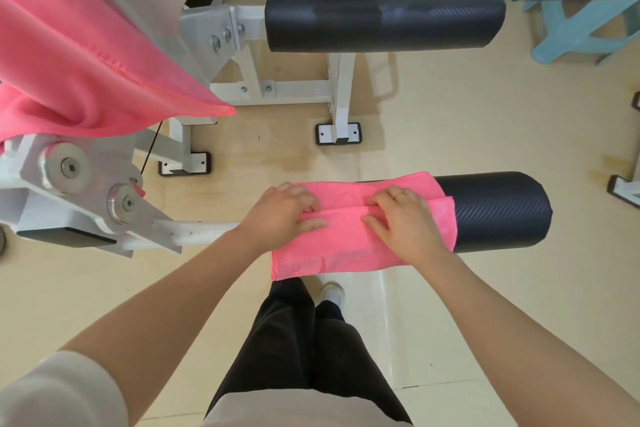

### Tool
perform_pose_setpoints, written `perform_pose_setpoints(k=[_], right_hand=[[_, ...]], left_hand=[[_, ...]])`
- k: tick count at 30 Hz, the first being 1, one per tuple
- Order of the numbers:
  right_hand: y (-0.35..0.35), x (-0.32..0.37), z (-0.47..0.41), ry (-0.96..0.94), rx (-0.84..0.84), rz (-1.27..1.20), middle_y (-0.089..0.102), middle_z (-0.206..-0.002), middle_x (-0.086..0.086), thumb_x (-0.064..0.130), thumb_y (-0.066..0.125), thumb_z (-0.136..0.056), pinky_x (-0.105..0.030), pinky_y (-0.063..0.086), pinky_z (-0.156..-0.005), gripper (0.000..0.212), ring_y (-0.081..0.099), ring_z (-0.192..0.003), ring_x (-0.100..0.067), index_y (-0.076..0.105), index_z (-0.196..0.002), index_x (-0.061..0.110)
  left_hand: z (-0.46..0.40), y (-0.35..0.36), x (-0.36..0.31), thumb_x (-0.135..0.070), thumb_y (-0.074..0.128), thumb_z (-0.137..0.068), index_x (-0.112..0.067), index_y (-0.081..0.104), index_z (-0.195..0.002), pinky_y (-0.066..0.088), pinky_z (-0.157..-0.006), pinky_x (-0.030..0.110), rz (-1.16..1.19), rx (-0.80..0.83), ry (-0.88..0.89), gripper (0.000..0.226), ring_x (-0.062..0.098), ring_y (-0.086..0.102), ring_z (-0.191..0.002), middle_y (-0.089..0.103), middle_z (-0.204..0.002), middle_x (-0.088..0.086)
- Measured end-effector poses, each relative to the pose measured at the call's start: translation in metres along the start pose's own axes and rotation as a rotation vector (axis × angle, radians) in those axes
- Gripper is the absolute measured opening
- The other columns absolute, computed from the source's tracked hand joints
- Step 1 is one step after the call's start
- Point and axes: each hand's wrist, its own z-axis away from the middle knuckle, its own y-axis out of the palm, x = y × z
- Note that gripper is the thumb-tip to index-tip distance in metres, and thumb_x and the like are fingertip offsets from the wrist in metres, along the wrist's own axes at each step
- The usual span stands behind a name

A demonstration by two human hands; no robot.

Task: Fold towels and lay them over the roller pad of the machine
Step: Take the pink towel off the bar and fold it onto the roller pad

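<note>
A folded pink towel [346, 243] lies draped over the left part of the black roller pad [498, 208] of the machine, its near half hanging down toward me. My left hand [284, 218] holds the towel's left end, and my right hand [405, 222] holds it near the middle. On each hand the fingers curl at the long fold edge while the thumb lies on the near layer, pinching that edge. The right end of the roller is bare.
Another pink towel [69, 62] hangs over the white machine frame [69, 184] at the upper left. The black seat pad [381, 0] sits beyond the roller. A light blue plastic stool [581, 31] stands at the upper right. My legs are just below the roller.
</note>
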Motion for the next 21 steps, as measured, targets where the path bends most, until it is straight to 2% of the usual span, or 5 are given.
perform_pose_setpoints(k=[5, 9, 12, 15, 21], right_hand=[[-0.016, -0.047, 0.021, 0.108, -0.01, 0.116, 0.055, -0.12, -0.001, 0.031, 0.054, -0.087, -0.039, 0.011, -0.113, 0.036, 0.045, -0.12, -0.026, 0.055, -0.123, 0.027], [-0.028, -0.063, 0.021, 0.161, 0.073, 0.063, 0.053, -0.119, -0.004, 0.031, 0.06, -0.085, -0.039, 0.029, -0.104, 0.04, 0.045, -0.117, -0.026, 0.054, -0.124, 0.028], [-0.032, -0.065, 0.019, 0.219, 0.092, 0.024, 0.053, -0.109, -0.006, 0.031, 0.062, -0.083, -0.038, 0.037, -0.094, 0.039, 0.044, -0.11, -0.028, 0.056, -0.122, 0.024], [-0.032, -0.072, 0.024, 0.234, 0.054, -0.104, 0.051, -0.1, -0.004, 0.018, 0.062, -0.082, -0.037, 0.041, -0.091, 0.028, 0.044, -0.107, -0.029, 0.064, -0.11, 0.015], [-0.055, -0.083, 0.045, 0.374, 0.156, -0.967, 0.063, -0.109, 0.002, -0.003, 0.065, -0.081, -0.046, 0.059, -0.069, 0.018, 0.061, -0.091, -0.023, 0.058, -0.074, 0.013]], left_hand=[[-0.005, 0.0, -0.008, -0.048, 0.053, -0.088, -0.017, 0.051, -0.118, 0.032, -0.093, 0.032, -0.211, 0.072, -0.106, 0.044, 0.022, 0.045, -0.115, 0.055, -0.121, 0.002], [-0.002, -0.01, -0.008, -0.041, 0.053, -0.09, -0.013, 0.057, -0.098, 0.033, -0.075, 0.03, -0.196, 0.175, -0.143, 0.029, 0.025, 0.051, -0.098, 0.058, -0.092, 0.002], [0.01, -0.015, -0.001, -0.035, 0.055, -0.091, -0.016, 0.048, -0.081, 0.03, -0.065, 0.029, 0.004, 0.222, -0.165, 0.022, 0.021, 0.046, -0.079, 0.043, -0.069, -0.008], [0.024, -0.015, 0.005, -0.031, 0.058, -0.09, -0.017, 0.054, -0.085, 0.033, -0.06, 0.02, 0.217, 0.138, -0.219, 0.016, 0.017, 0.045, -0.07, 0.049, -0.071, -0.007], [0.046, -0.029, 0.005, -0.03, 0.078, -0.064, -0.02, 0.072, -0.074, 0.044, -0.077, 0.022, 1.014, 0.129, -0.328, 0.015, 0.01, 0.058, -0.074, 0.064, -0.075, -0.003]])
